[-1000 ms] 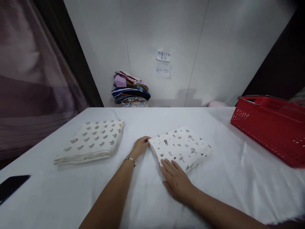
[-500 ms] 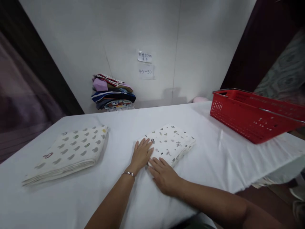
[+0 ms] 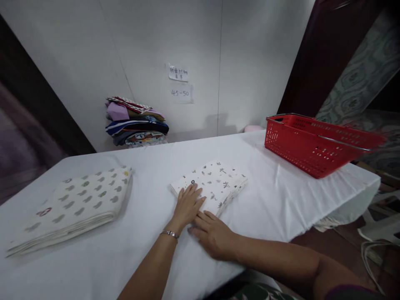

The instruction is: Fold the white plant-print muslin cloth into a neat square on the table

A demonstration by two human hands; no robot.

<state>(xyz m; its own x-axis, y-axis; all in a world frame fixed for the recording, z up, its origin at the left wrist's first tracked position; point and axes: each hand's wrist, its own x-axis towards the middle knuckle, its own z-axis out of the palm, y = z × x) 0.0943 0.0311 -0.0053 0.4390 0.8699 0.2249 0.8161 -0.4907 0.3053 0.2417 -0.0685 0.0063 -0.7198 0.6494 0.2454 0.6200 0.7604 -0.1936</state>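
Note:
A small folded white cloth with dark little prints (image 3: pixel 215 183) lies in the middle of the white table (image 3: pixel 281 200). My left hand (image 3: pixel 186 205) rests flat on the cloth's near left corner, fingers stretched out. My right hand (image 3: pixel 212 233) lies flat on the table just below that corner, its fingertips touching the cloth's near edge. Neither hand holds anything. A silver bracelet (image 3: pixel 170 234) sits on my left wrist.
A larger folded white cloth with grey prints (image 3: pixel 75 204) lies at the left. A red plastic basket (image 3: pixel 315 143) stands at the table's far right corner. A stack of coloured folded fabrics (image 3: pixel 136 123) sits against the back wall. The table's right edge drops off near a chair.
My left hand moved from the cloth's left edge onto its top and lies flat. My right hand shifted slightly left. The view has turned to the right, so the basket sits more central.

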